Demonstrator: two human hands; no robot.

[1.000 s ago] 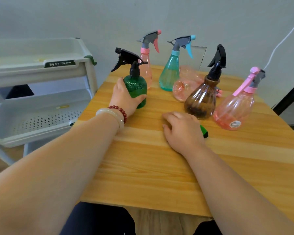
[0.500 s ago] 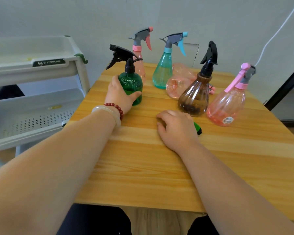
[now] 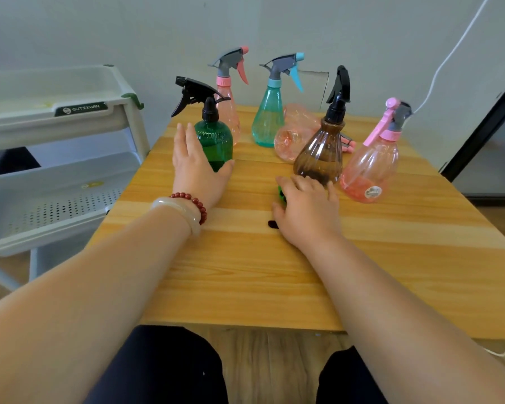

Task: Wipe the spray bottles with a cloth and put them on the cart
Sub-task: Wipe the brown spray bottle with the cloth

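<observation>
Pale grey wall (image 3: 99,30) at the back, wood floor (image 3: 268,360) below. Worktop (image 3: 245,272) is light wood planks w/ visible grain, smooth, square front edge right above my view of the knees. Near half is bare wood, so there's room to move; the far half is crowded w/ bottles.

Cart (image 3: 56,228) stands off the worktop's left edge: white plastic, tiered trays w/ raised rims, perforated lower tray. White cable (image 3: 449,59) runs down the wall on the right.

All bottles are on the worktop, none on the cart:
- green bottle (image 3: 213,144), round ribbed plastic, black trigger, upright, front left
- rear pink bottle (image 3: 229,112) and teal bottle (image 3: 267,123), tapered, grey triggers, upright by the far edge
- tipped pink bottle (image 3: 296,135) lying on its side behind the brown bottle (image 3: 318,158), which is fluted w/ a black trigger
- right pink bottle (image 3: 370,167), clear, sticker near the base

Left hand (image 3: 197,170): fingers straight, thumb spread, cupped along the green bottle's left side, not gripping.

Right hand (image 3: 306,211): palm down on the green cloth (image 3: 281,195), fingers loose, tips at the brown bottle's base.
</observation>
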